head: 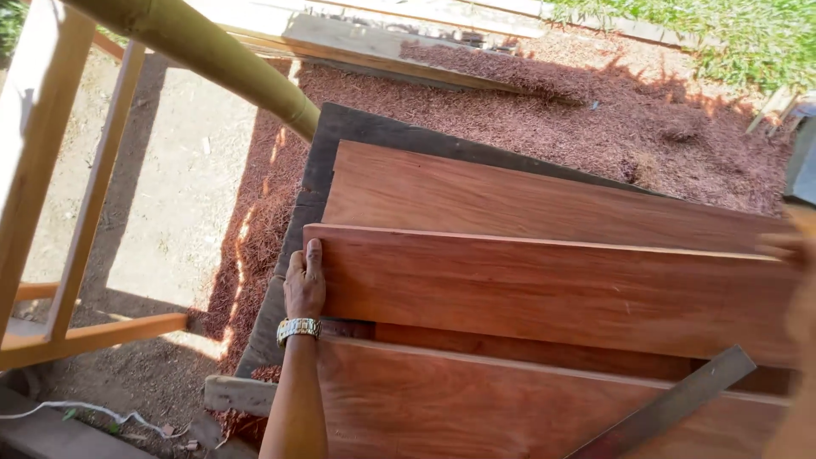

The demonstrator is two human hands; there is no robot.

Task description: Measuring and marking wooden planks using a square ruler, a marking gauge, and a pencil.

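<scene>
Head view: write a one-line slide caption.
Left hand grips the end of a reddish-brown wooden plank stacked over red sawdust.

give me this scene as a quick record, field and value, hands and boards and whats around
left hand: grips the left end of the middle reddish board, wristwatch on the wrist
right hand: blurred at the frame's right edge, by the same board's far end; grip unclear
other boards: one reddish board behind, one in front, on a dark plank
metal bar: lies aslant on the front board
ground: red wood shavings
left side: bamboo pole, wooden frame
</scene>
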